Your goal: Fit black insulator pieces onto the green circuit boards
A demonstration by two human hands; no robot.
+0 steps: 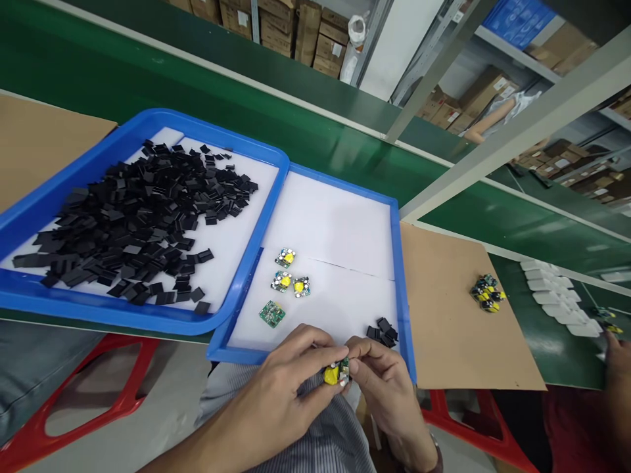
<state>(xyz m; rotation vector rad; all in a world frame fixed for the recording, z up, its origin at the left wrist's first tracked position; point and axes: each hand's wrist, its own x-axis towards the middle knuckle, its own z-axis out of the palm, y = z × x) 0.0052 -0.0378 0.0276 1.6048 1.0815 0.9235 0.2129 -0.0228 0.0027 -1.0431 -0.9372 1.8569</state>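
Over my lap, at the tray's near edge, my left hand [308,378] grips a small circuit board [332,375] with a yellow component between thumb and fingers. My right hand [382,381] pinches at the board's right edge; whether a small piece is also between those fingertips is hidden. Beyond my hands, a blue tray [401,289] with a white lining holds several boards. Three lie with yellow parts up, such as this one [281,281], and one board [272,314] shows its green underside. A small pile of black pieces [382,332] lies close to my right hand.
A larger blue tray [283,180] on the left holds a heap of black flat pieces [142,217] and overlaps the first tray. Boards [487,293] sit on cardboard [448,341] at right. Beyond are white cases [559,299] and another person's hand [617,358]. A metal post [517,125] rises behind.
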